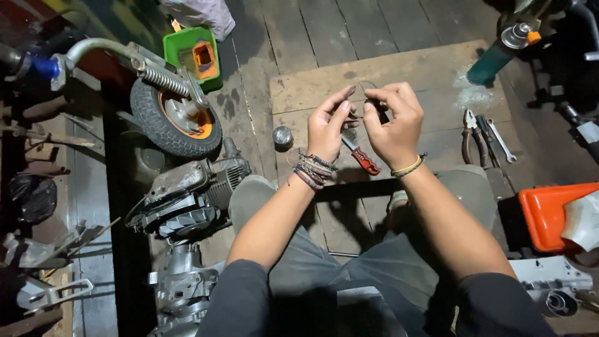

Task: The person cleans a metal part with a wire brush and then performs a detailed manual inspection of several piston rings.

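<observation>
My left hand (327, 125) and my right hand (393, 122) are raised together over a wooden board (424, 75). Both pinch a small dark part (372, 107) between thumbs and fingertips; a thin wire loop shows above it. The part is too small and shadowed to identify. Under my hands a red-handled tool (362, 158) lies on the board. A small round metal piece (282, 136) rests just left of my left hand. My left wrist carries several bracelets.
A small wheel with an orange hub (175, 115) and an engine block (187, 196) lie at the left. Pliers (469, 134) and a wrench (502, 142) rest at the right, near an orange casing (549, 212). A green box (193, 56) and spray can (499, 53) stand farther off.
</observation>
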